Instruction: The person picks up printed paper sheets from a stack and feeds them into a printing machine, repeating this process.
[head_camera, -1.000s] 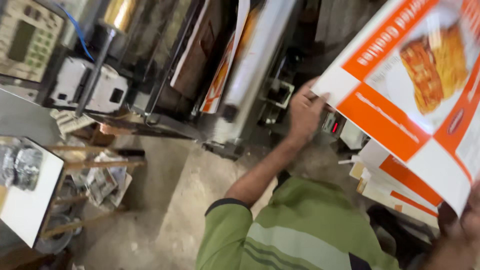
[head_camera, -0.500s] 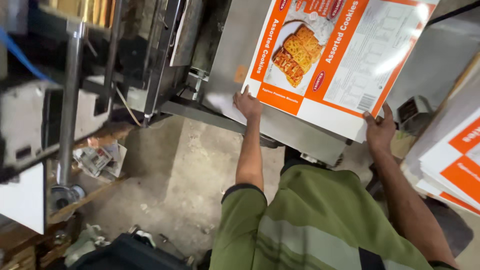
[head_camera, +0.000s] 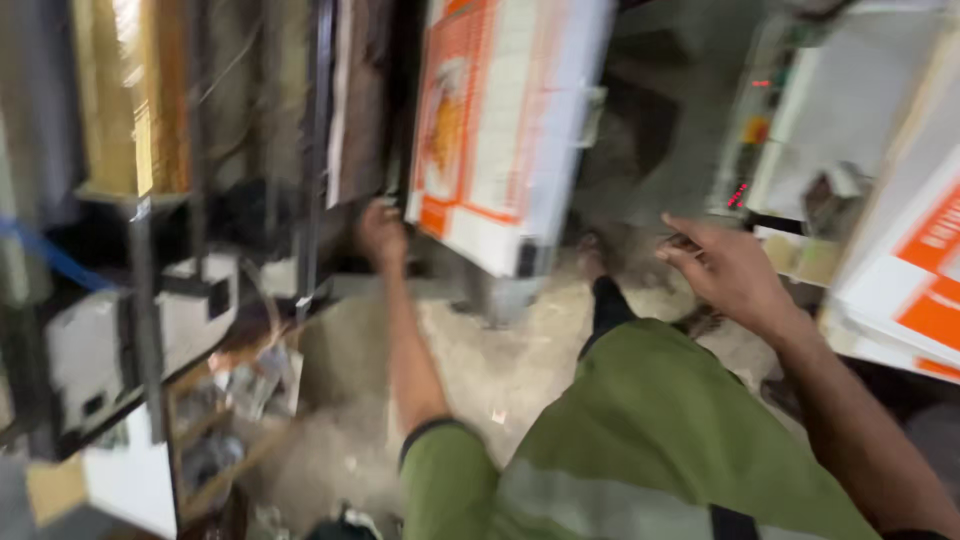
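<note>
A large white and orange printed cardboard sheet (head_camera: 505, 120) with a food picture lies on the machine ahead, tilted away from me. My left hand (head_camera: 382, 235) rests at its lower left corner, fingers curled by the edge; the blur hides whether it grips the sheet. My right hand (head_camera: 725, 265) hovers to the right of the sheet, apart from it, fingers spread and holding nothing. My green striped shirt (head_camera: 640, 450) fills the bottom of the view.
A stack of similar white and orange sheets (head_camera: 915, 290) lies at the right. A control box with red lights (head_camera: 760, 140) stands behind my right hand. Dark machine frames and a gold roll (head_camera: 130, 95) are at left, above a dusty concrete floor (head_camera: 480, 360).
The sheet has gone from held up in both hands to lying forward on the machine. My right hand has let go and drawn back to the right. The view swung left.
</note>
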